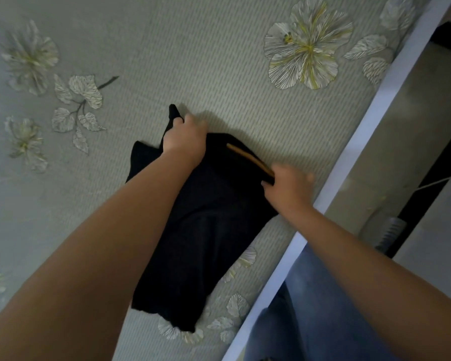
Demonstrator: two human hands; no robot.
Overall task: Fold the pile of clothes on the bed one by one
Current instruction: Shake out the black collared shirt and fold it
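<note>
A black garment [206, 225] is spread on the bed [167, 48], near the bed's white edge [349, 157], and is held at its far end by both hands. The left hand [185, 142] is closed on a far corner, a dark tip of cloth being seen past the knuckles; the right hand [289, 183] is pinched shut on the other far corner, just where a tan strip [248, 158] along the garment's far hem ends. The step in hand is judged to be the squaring of this end before a fold. It is best done if the hem is drawn taut between the two grips, the corners are kept level with each other, and the cloth is laid down flat so that no crease is trapped beneath; the near end, which lies rumpled, should be smoothed as well. The bed is covered by a pale ribbed sheet printed with large flowers and leaves. Beyond the white edge a light floor [401, 126] is seen, with a thin cord [432, 182] across it, and blue trousers [323, 308] are seen beside the white edge. No pile of other clothes is in view
</note>
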